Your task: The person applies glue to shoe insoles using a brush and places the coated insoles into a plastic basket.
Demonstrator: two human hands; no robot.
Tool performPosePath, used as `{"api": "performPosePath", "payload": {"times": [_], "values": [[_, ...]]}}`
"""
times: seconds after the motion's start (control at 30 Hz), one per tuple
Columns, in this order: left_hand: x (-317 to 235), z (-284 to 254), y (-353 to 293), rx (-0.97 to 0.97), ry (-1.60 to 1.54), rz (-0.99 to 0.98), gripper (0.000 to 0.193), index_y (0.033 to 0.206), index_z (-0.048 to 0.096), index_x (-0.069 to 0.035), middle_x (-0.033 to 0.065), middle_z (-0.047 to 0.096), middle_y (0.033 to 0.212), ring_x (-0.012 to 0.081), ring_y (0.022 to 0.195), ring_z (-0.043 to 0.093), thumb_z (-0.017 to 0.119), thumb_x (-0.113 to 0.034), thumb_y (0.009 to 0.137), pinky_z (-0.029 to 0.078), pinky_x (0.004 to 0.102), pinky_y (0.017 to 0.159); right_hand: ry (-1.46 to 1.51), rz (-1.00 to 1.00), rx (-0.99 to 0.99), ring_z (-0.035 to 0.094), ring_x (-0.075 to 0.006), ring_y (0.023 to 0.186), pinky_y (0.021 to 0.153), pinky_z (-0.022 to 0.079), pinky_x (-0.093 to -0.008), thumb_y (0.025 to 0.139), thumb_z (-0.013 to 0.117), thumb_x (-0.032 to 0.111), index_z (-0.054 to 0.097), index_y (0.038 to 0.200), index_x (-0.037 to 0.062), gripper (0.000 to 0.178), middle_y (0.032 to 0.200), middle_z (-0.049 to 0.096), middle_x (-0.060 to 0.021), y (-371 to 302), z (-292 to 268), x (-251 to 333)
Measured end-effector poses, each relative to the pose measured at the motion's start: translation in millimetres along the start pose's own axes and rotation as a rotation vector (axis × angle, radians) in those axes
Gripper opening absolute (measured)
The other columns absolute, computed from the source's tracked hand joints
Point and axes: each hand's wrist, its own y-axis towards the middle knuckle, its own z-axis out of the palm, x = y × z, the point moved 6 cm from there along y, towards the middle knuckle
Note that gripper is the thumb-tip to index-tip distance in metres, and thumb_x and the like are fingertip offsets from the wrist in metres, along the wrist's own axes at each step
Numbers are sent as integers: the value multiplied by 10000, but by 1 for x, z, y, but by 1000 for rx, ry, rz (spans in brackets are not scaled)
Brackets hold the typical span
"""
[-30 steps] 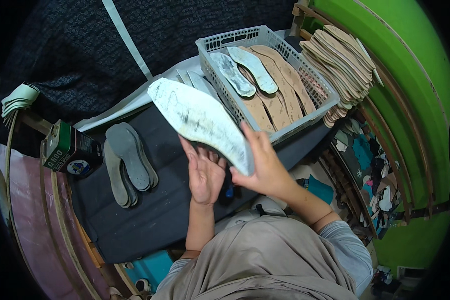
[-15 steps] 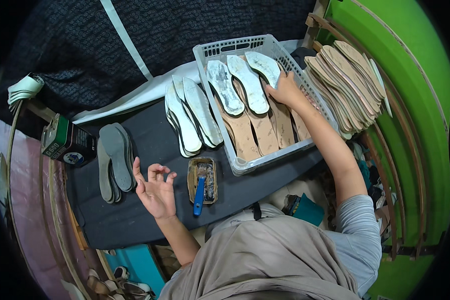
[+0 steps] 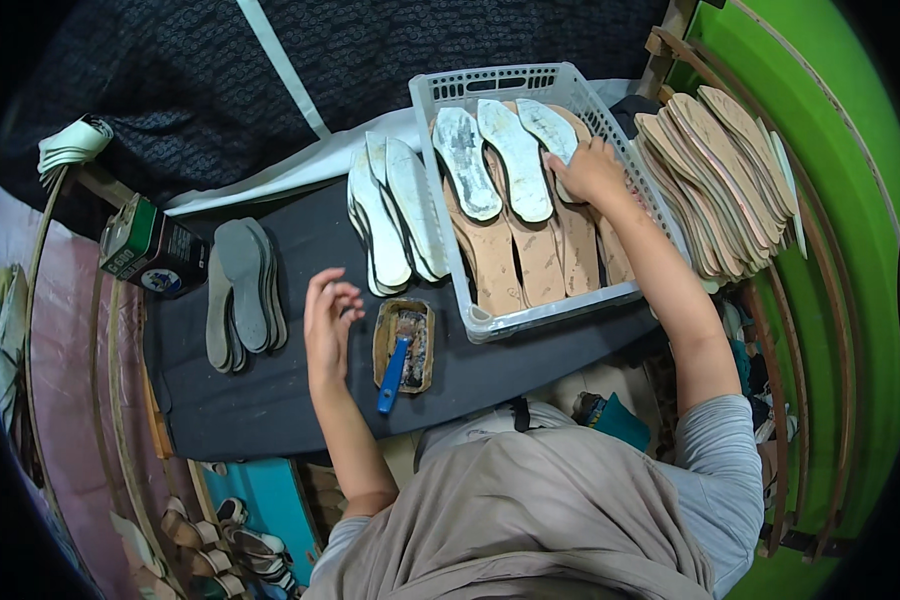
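At the right end of a row of three white insoles, my right hand (image 3: 594,174) lies across the lower part of one white insole (image 3: 547,128), thumb and fingers on either side of it. The other two, a smudged one (image 3: 460,150) and a cleaner one (image 3: 510,160), lie to its left. All three rest on tan insoles (image 3: 540,262) inside a clear plastic crate (image 3: 530,324). My left hand (image 3: 328,325) hovers above the dark table, its loosely curled fingers apart and empty. Beside it sits a small grimy tray (image 3: 380,350) holding a blue-handled brush (image 3: 394,375).
Grey insoles (image 3: 242,290) are stacked left, near a green and black tin (image 3: 153,247). White insoles (image 3: 378,235) lean by the crate's left side. Many tan insoles (image 3: 715,195) stand at the right, along curved wooden rails (image 3: 785,370). Shoes (image 3: 255,545) sit lower left.
My left hand has turned more edge-on and risen slightly, its fingers curling closer. The right hand stays at the same white insole. The whole view has shifted a little.
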Motion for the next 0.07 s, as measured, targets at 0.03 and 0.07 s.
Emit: {"api": "performPosePath", "payload": {"times": [0.03, 0.07], "values": [[5, -5, 10, -8, 117, -44, 400, 1189, 447, -107, 66, 537, 909, 154, 838, 510, 484, -376, 895, 435, 303, 730, -10, -22, -15, 430, -346, 1146, 922, 398, -455, 859, 458, 558, 473, 1209, -103, 748, 1228, 456, -216, -1, -6, 4], [10, -6, 26, -6, 235, -92, 412, 1194, 447, -108, 61, 540, 909, 155, 834, 513, 511, -378, 889, 434, 298, 727, 39, -9, -13, 413, -340, 1182, 924, 393, -473, 832, 479, 599, 465, 1224, -93, 796, 1259, 449, -195, -3, -11, 4]]}}
